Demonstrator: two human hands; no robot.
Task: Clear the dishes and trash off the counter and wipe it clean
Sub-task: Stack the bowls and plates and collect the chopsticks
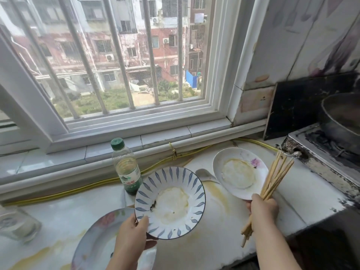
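At the far left of the stained counter (pixel 214 240) stands a blurred glass jar (pixel 18 224); what it holds cannot be told. A flowered plate (pixel 97 236) lies at the near edge. Behind it, a green-capped plastic bottle (pixel 127 172) stands upright, partly filled with pale liquid. The left hand (pixel 132 232) grips the blue-leaf bowl (pixel 170 203) by its near rim, thumb on top, lifted and tilted; inside are a yellowish film and a few dark scraps. A spoon (pixel 204 175) lies on the counter between the bowls. The right hand (pixel 263 211) is curled round a bundle of chopsticks (pixel 276 176) and also pinches the rim of a white dish (pixel 240 176), greasy-ringed. On the stove (pixel 321 151) at right sits a dark pot (pixel 342 117).
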